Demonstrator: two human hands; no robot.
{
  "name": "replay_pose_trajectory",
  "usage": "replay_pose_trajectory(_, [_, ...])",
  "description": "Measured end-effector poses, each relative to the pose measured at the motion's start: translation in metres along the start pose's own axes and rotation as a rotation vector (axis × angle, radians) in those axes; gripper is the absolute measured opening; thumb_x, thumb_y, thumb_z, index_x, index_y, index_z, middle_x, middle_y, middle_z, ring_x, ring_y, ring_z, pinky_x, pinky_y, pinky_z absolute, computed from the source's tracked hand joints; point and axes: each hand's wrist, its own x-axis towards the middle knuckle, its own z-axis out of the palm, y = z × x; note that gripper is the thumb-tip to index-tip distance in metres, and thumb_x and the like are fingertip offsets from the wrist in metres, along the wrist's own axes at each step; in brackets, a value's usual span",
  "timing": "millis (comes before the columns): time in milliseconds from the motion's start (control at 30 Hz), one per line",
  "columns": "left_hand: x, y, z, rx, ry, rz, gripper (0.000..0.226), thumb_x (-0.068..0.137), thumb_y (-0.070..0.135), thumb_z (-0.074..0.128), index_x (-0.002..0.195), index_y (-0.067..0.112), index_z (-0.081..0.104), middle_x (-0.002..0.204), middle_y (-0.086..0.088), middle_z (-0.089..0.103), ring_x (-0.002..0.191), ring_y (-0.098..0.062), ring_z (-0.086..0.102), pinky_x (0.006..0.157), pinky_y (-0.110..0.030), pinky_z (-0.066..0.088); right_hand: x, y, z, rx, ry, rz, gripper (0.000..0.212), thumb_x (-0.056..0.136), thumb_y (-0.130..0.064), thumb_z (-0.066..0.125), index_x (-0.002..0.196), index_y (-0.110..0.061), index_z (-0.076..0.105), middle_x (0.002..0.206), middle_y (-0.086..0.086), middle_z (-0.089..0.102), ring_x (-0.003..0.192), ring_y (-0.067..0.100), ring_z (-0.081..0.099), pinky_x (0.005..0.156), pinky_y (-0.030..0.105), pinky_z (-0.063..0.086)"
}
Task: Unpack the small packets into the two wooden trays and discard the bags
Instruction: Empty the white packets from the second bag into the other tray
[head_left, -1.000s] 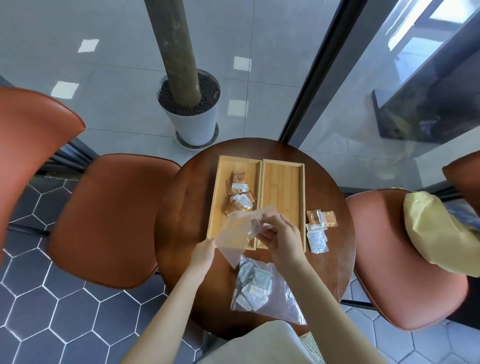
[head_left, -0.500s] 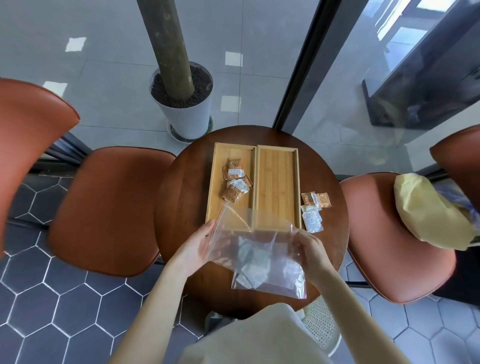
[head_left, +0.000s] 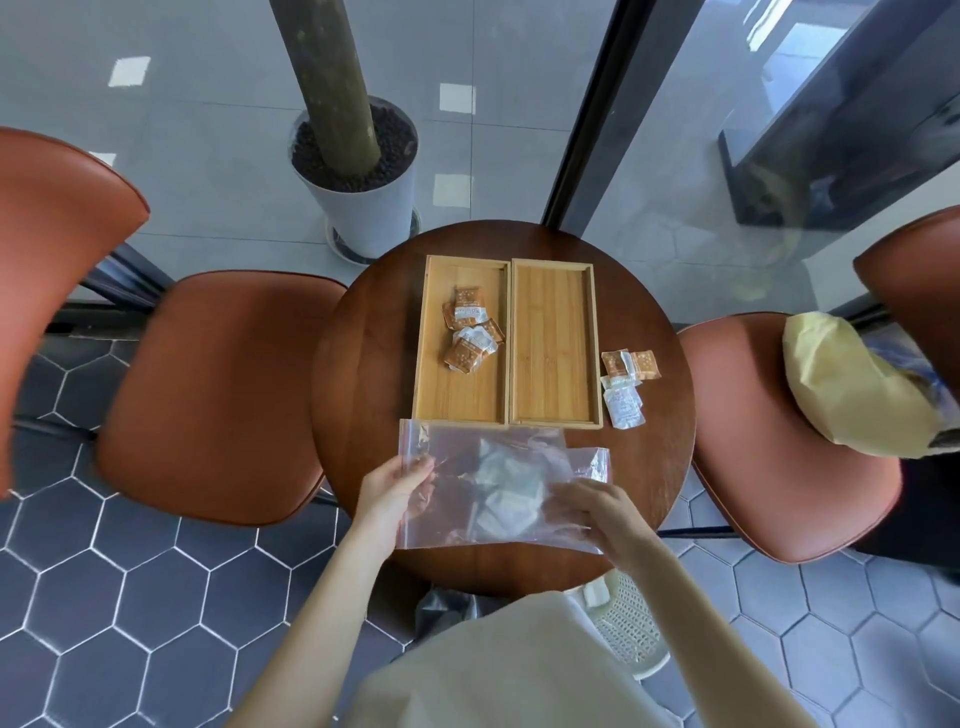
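Risk: both hands' fingers, left hand (head_left: 392, 486) and right hand (head_left: 597, 506), pinched shut on the empty clear bag (head_left: 457, 467) just near-side of the left tray (head_left: 428, 364), could drag the full bag (head_left: 506, 491) underneath off the counter (head_left: 363, 364), spilling packets.

Round dark wooden table (head_left: 363, 364) standing on hexagon-tiled floor (head_left: 130, 597); rust-orange chairs (head_left: 208, 395) flanking left and right; potted trunk (head_left: 358, 171) far; daylight entering through glass wall (head_left: 753, 130).
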Motion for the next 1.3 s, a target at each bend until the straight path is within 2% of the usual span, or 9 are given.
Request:
replay_pose_trajectory(133, [0.007,-0.012,-0.016,0.120,0.114,0.106,0.011,0.081,0.019,0.069,0.087,0.011,0.067,0.080,-0.004,0.067,0.080,-0.020,0.062,0.061,-0.023,0.050,0.001,0.020,0.015,-0.099,0.147,-0.021,0.012,0.081,-0.014,0.069,0.087,-0.004,0.071,0.068,0.004,0.071,0.059,0.008,0.064,0.056,0.021,0.052])
replay_pose_trajectory(233, [0.011,-0.021,-0.023,0.281,0.206,0.183,0.036,0.081,0.026,0.069,0.111,0.008,0.060,0.102,-0.009,0.068,0.097,-0.025,0.063,0.083,-0.037,0.053,0.009,0.029,0.034,-0.098,0.182,-0.017,0.006,0.083,-0.013,0.066,0.086,-0.009,0.069,0.073,0.005,0.071,0.063,0.014,0.064,0.060,0.025,0.054])
replay_pose_trajectory(367, [0.006,-0.038,-0.024,0.892,0.434,0.426,0.057,0.083,0.028,0.067,0.131,0.005,0.047,0.129,-0.019,0.054,0.119,-0.034,0.050,0.095,-0.046,0.044,0.021,0.036,0.057,-0.153,0.192,-0.009,0.011,0.085,-0.011,0.062,0.093,-0.008,0.068,0.070,0.002,0.068,0.062,0.013,0.062,0.058,0.022,0.051])
replay_pose_trajectory(467, [0.002,-0.052,-0.016,1.229,0.256,0.582,0.054,0.087,0.027,0.059,0.136,0.013,0.043,0.145,-0.016,0.041,0.132,-0.033,0.038,0.103,-0.046,0.039,0.030,0.041,0.071,-0.189,0.208,-0.007,0.021,0.085,-0.012,0.060,0.104,-0.004,0.066,0.075,0.006,0.070,0.065,0.015,0.063,0.071,0.033,0.055])
replay_pose_trajectory(700, [0.013,-0.071,0.008,1.573,-0.229,0.295,0.058,0.098,0.043,0.024,0.149,0.021,0.007,0.159,-0.011,-0.004,0.146,-0.028,-0.001,0.119,-0.044,0.012,0.033,0.044,0.071,-0.331,0.206,0.011,0.040,0.087,-0.013,0.053,0.127,-0.010,0.052,0.114,0.013,0.065,0.087,0.021,0.058,0.080,0.033,0.047])
replay_pose_trajectory(867, [0.022,-0.078,0.009,1.635,-0.264,0.198,0.057,0.097,0.045,0.021,0.149,0.024,0.006,0.159,-0.008,-0.011,0.146,-0.025,-0.007,0.118,-0.048,0.008,0.027,0.043,0.039,-0.421,0.381,-0.104,0.030,0.088,-0.011,0.050,0.116,-0.009,0.059,0.114,0.008,0.065,0.087,0.015,0.054,0.076,0.026,0.042])
replay_pose_trajectory(1033, [0.026,-0.080,0.006,1.670,-0.275,0.216,0.056,0.098,0.044,0.020,0.148,0.026,0.005,0.158,-0.006,-0.013,0.146,-0.024,-0.008,0.117,-0.049,0.007,0.034,0.050,-0.001,-0.531,0.674,-0.148,0.036,0.087,-0.013,0.054,0.122,-0.007,0.052,0.122,0.015,0.058,0.109,0.029,0.052,0.090,0.040,0.046])
replay_pose_trajectory(1167, [0.027,-0.078,0.005,1.681,-0.291,0.209,0.056,0.098,0.044,0.022,0.148,0.026,0.005,0.158,-0.006,-0.013,0.146,-0.025,-0.009,0.117,-0.051,0.008,0.046,0.056,-0.018,-0.536,0.633,0.023,0.055,0.088,-0.028,0.051,0.137,-0.008,0.036,0.137,0.016,0.047,0.125,0.035,0.042,0.102,0.047,0.038])
replay_pose_trajectory(1300, [0.027,-0.075,0.006,1.688,-0.290,0.208,0.056,0.098,0.043,0.023,0.148,0.026,0.007,0.158,-0.006,-0.012,0.146,-0.026,-0.007,0.116,-0.050,0.009,0.054,0.060,-0.024,-0.358,0.608,0.129,0.059,0.086,-0.032,0.053,0.138,-0.011,0.035,0.130,0.011,0.056,0.115,0.031,0.054,0.092,0.042,0.047])
